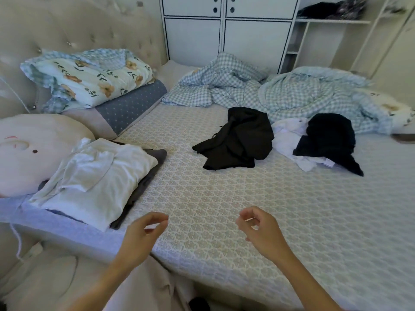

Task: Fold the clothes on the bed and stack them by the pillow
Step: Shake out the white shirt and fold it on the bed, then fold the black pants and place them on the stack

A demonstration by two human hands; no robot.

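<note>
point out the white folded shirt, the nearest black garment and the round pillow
white shirt [98, 176], head view, middle of the top
black garment [238, 140], head view, middle of the heap
round pillow [33, 151], head view, front face

Beige tufted headboard [74, 25] with metal studs, running from nine to eleven o'clock. White wardrobe [226, 28] at twelve, dark-trimmed panel doors pierced by round finger holes. Open white shelving [332, 23] at one o'clock, dark bundles blurred on the top shelf. Pale wall [397, 52] at two. Beige upholstered bed frame [56, 277] at seven. Soft, even light, no window in sight.
</note>
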